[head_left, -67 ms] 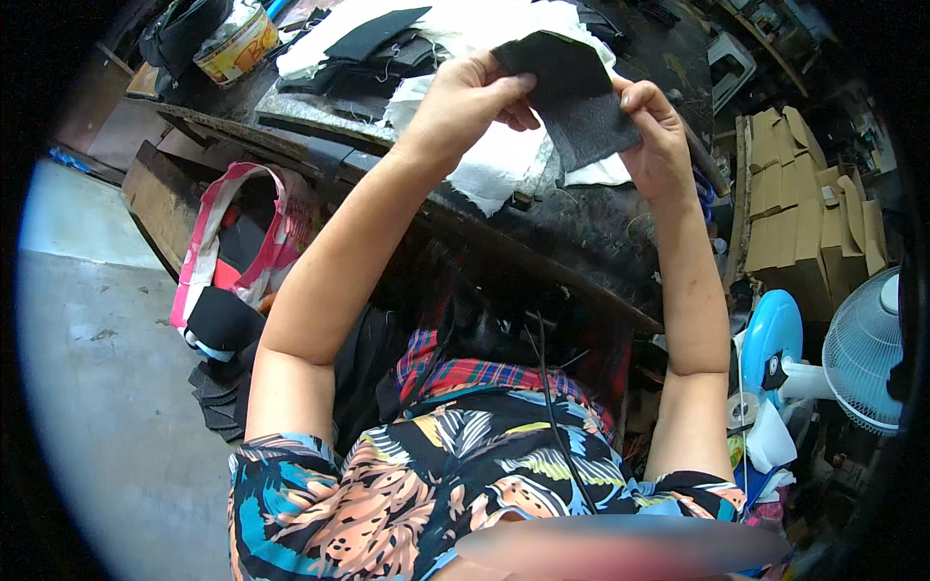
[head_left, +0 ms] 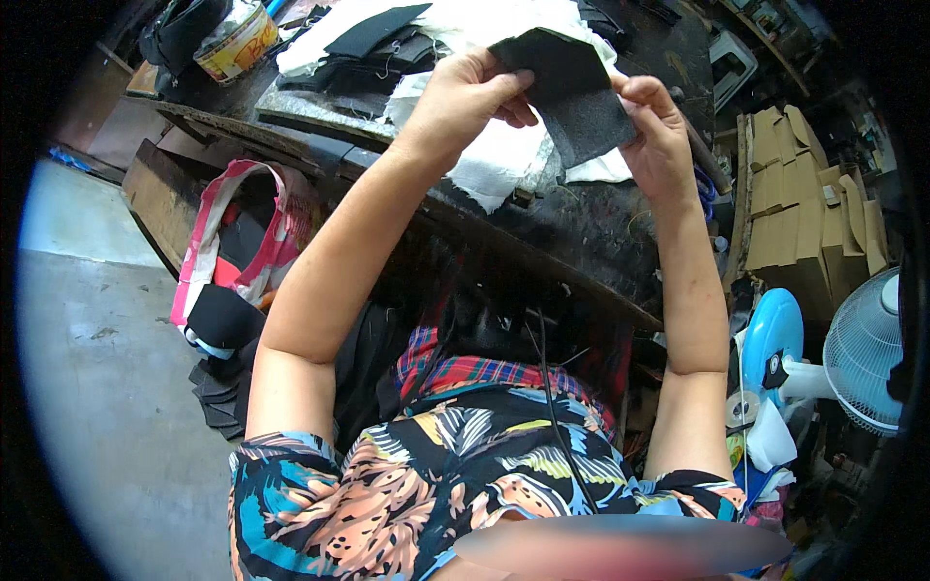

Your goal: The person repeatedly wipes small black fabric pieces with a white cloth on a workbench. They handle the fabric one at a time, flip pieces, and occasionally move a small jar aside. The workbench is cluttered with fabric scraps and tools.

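Above the worktable I hold a black fabric piece [head_left: 567,82] up between both hands. It looks folded or layered, with a matte upper part and a greyer, grainy lower part. My left hand [head_left: 473,95] pinches its left edge, thumb on top and fingers curled behind. At the opposite edge my right hand [head_left: 655,121] grips with thumb and bent fingers. White cloth [head_left: 499,165] lies beneath on the table. Left of my left hand is a pile of black fabric pieces [head_left: 378,48] with loose threads.
A pink-and-white bag [head_left: 199,247] hangs open by the table's left side, near stacked black pieces [head_left: 218,402]. A yellow tub [head_left: 235,48] stands at the far left. On the right are cardboard boxes [head_left: 785,208] and a blue-and-white fan [head_left: 862,353]. The dark table edge [head_left: 572,276] runs below my hands.
The lower right corner of the fabric piece has risen slightly, and the fingers of my right hand have shifted a little on its edge. My left hand stays nearly still.
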The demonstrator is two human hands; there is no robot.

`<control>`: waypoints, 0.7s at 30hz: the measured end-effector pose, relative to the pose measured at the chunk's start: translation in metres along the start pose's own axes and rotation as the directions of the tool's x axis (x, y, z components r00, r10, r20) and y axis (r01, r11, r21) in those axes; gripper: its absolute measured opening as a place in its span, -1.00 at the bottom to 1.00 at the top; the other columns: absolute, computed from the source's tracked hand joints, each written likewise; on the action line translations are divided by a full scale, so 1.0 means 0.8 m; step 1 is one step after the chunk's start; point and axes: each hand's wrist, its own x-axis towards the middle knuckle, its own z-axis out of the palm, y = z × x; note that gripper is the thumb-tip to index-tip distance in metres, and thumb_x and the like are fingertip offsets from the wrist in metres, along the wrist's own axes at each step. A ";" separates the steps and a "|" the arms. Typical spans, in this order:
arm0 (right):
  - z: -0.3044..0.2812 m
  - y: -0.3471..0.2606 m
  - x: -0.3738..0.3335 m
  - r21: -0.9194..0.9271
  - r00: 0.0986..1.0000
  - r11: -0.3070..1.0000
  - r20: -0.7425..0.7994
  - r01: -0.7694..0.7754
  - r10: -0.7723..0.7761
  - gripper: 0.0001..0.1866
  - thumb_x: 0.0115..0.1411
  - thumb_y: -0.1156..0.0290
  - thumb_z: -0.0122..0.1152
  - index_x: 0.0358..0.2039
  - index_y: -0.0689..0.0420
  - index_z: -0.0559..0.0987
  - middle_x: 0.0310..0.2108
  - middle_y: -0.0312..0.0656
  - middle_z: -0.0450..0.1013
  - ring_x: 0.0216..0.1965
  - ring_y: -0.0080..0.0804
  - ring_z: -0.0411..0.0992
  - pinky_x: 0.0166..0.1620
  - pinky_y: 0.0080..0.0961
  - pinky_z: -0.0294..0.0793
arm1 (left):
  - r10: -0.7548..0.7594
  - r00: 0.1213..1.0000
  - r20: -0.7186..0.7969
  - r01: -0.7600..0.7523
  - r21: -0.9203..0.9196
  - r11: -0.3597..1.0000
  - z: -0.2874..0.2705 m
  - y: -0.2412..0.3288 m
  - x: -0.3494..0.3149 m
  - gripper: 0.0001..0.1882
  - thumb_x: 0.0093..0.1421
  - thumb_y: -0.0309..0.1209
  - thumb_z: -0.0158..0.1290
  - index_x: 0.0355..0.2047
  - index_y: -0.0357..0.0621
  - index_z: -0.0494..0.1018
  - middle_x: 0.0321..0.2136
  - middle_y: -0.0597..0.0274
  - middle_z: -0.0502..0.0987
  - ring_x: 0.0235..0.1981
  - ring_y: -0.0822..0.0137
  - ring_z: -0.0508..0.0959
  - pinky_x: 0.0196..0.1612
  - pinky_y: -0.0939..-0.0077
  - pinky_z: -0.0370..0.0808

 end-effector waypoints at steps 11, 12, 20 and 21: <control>0.033 -0.017 -0.001 -0.824 0.807 -0.338 0.542 0.455 -0.235 -0.23 -0.12 0.61 0.33 0.12 -0.34 0.46 0.29 -0.23 0.15 0.36 -0.24 0.02 0.34 -0.29 0.16 | -0.057 0.975 0.214 0.090 -0.150 0.985 -0.006 0.001 0.024 -0.84 0.24 -0.44 0.09 -0.26 -0.31 0.51 -0.47 0.18 0.58 -0.49 0.43 0.61 -0.29 0.55 0.60; 0.036 -0.012 0.002 -0.846 0.802 -0.270 0.526 0.460 -0.282 -0.20 -0.20 0.46 0.50 0.09 -0.46 0.49 0.34 -0.30 0.09 0.38 -0.28 -0.05 0.36 -0.36 0.08 | -0.063 0.975 0.215 0.099 -0.159 0.982 -0.007 0.000 0.027 -0.86 0.25 -0.44 0.07 -0.26 -0.29 0.51 -0.48 0.18 0.59 -0.46 0.42 0.62 -0.25 0.54 0.60; 0.009 -0.023 0.007 -0.900 0.720 -0.104 0.404 0.423 -0.565 -0.84 0.15 0.43 0.31 -0.23 0.03 0.67 0.21 -0.23 0.33 0.32 -0.30 0.10 0.29 -0.40 0.18 | 0.172 0.960 0.223 -0.229 0.265 0.936 -0.020 -0.026 0.035 -0.71 0.23 -0.44 0.08 -0.03 -0.19 0.45 -0.30 0.14 0.60 -0.26 0.32 0.61 -0.13 0.49 0.55; 0.003 -0.028 0.004 -0.949 0.751 -0.070 0.286 0.307 -0.596 -0.89 0.21 0.41 0.26 -0.31 0.16 0.65 0.08 -0.18 0.44 0.17 -0.35 0.31 0.15 -0.42 0.37 | 0.308 0.908 0.285 -0.411 0.453 0.791 -0.023 -0.029 0.036 -0.65 0.22 -0.44 0.10 0.02 -0.17 0.44 -0.25 0.16 0.60 -0.21 0.31 0.59 -0.09 0.48 0.53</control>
